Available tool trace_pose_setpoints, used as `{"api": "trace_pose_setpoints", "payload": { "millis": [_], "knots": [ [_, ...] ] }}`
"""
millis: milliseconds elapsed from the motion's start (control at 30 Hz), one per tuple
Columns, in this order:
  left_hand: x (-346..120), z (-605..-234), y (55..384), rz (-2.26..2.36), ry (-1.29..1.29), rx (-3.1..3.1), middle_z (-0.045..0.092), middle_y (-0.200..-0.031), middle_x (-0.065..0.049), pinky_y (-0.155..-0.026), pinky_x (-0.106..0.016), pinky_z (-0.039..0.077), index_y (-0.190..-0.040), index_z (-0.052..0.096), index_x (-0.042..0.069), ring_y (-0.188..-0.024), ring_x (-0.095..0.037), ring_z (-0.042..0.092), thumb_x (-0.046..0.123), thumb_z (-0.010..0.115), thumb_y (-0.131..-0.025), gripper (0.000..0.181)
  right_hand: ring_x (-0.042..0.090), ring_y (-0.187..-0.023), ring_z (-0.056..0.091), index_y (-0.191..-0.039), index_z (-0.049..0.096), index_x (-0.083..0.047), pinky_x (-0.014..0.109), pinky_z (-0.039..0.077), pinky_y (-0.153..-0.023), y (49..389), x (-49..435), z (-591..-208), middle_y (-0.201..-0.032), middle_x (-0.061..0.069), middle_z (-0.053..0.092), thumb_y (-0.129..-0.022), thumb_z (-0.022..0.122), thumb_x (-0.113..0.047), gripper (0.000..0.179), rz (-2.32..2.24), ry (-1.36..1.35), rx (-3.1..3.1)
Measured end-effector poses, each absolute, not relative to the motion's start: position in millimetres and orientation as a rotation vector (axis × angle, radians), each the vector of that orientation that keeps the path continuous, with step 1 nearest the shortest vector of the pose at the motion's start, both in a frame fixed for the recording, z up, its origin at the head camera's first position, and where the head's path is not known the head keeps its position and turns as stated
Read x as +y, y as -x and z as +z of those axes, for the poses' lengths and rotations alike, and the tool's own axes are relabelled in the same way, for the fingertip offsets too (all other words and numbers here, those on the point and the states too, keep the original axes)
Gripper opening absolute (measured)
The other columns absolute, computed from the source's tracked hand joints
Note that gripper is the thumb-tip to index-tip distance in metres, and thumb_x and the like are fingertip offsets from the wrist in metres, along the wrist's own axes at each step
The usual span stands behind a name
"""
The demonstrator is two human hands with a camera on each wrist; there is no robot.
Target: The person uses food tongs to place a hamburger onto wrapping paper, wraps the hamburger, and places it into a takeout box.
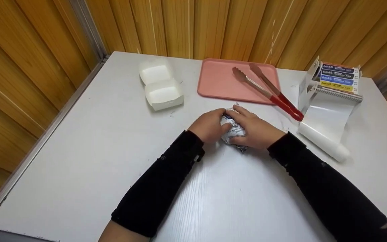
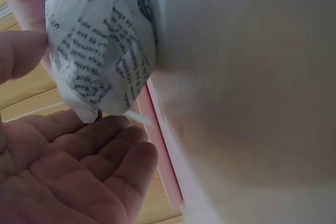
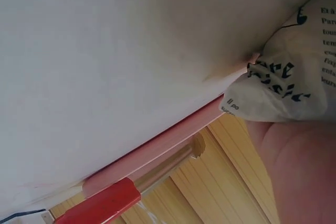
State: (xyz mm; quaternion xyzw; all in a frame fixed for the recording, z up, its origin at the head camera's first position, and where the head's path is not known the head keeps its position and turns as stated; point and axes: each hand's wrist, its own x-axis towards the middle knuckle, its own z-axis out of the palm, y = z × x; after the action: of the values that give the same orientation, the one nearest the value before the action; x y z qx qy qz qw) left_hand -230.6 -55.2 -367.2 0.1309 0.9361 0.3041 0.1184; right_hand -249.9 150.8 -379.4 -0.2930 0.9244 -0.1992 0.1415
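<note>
Between the two hands, low over the white table, is a rounded package [image 1: 234, 129] wrapped in white paper with dark print. The right hand [image 1: 255, 129] grips it from the right, thumb on the near side and fingers over the far side. At its left side, the left hand [image 1: 209, 127] touches the package with its thumb. The left wrist view shows the left palm [image 2: 63, 171] facing the package, with loosely extended fingers [image 2: 131, 166] at a folded paper end. What is inside the wrapping is hidden. Printed paper [image 3: 294, 77] bulges beside the right hand in the right wrist view.
An open white clamshell box [image 1: 165, 92] stands back left. Behind the hands lies a pink tray [image 1: 213, 80], with red-handled tongs [image 1: 286, 106] resting across its right edge. To the right, a rack of coloured boxes [image 1: 338, 77] stands behind a white roll [image 1: 324, 141].
</note>
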Motion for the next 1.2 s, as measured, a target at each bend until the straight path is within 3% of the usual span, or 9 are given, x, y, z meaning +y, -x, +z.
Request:
{"api": "trace_pose_setpoints", "payload": {
  "millis": [500,667,800,1200],
  "knots": [
    [-53.9,-371.9,228.6,1.010,-0.387,2.627,0.050,-0.162,-0.008,-0.126,-0.039,0.035,-0.163,0.038,0.012,-0.151,-0.023,0.046,0.043,0.062,-0.104,0.071,0.042,-0.151,0.037,-0.162,0.037,-0.013,0.059,0.034,-0.124,242.7,145.8,-385.3,-0.164,0.017,0.038,-0.087,0.085,-0.029,0.091,-0.615,0.897,2.773],
    [-54.1,-374.1,229.4,1.053,-0.412,2.595,0.061,-0.149,-0.008,-0.115,-0.037,0.046,-0.162,0.041,0.012,-0.131,-0.020,0.060,0.042,0.066,-0.102,0.072,0.039,-0.141,0.047,-0.153,0.044,-0.007,0.056,0.036,-0.122,242.0,146.5,-387.8,-0.152,0.017,0.049,-0.081,0.087,-0.022,0.085,-0.707,1.024,2.826],
    [-54.5,-375.1,229.8,1.091,-0.411,2.569,0.066,-0.135,-0.006,-0.103,-0.035,0.052,-0.158,0.044,0.010,-0.114,-0.018,0.063,0.043,0.067,-0.100,0.071,0.038,-0.141,0.047,-0.151,0.043,-0.004,0.055,0.035,-0.123,240.2,147.2,-387.4,-0.150,0.019,0.050,-0.079,0.088,-0.020,0.086,-0.739,1.079,2.863],
    [-55.9,-377.6,232.7,1.308,-0.411,2.416,0.068,-0.121,0.000,-0.087,-0.028,0.052,-0.155,0.046,0.014,-0.103,-0.014,0.063,0.044,0.080,-0.091,0.079,0.039,-0.148,0.039,-0.155,0.037,-0.003,0.056,0.032,-0.125,236.5,151.9,-382.8,-0.157,0.020,0.043,-0.078,0.088,-0.016,0.094,-0.817,1.114,2.860]
  ]
}}
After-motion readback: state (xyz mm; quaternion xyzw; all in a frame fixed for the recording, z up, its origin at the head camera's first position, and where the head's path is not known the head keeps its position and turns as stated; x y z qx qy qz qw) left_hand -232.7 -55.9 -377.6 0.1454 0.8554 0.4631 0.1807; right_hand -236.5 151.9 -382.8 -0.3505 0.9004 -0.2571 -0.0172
